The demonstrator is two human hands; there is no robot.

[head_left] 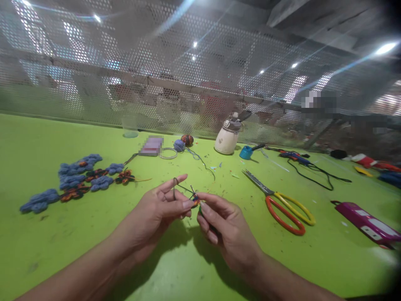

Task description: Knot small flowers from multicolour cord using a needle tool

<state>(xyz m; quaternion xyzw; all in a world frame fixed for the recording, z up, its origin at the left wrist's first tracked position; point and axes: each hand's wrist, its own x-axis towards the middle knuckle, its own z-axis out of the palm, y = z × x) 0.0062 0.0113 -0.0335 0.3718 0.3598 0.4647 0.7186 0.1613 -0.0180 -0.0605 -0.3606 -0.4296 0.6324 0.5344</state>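
Both my hands meet over the green table [94,234], just in front of me. My left hand [156,213] pinches a thin dark cord [174,184] that loops over its index finger. My right hand [224,225] is closed in a pinch on a small multicoloured knotted piece [196,200] where the fingertips of both hands touch. A short stick-like end pokes up from that piece.
Blue and orange woven flowers [78,179] lie at the left. Scissors with red and yellow handles [282,205] lie to the right, a magenta case [366,221] beyond them. Yarn balls [183,143], a white bottle [227,138], a blue cap and a black cable sit by the perforated metal screen [188,71].
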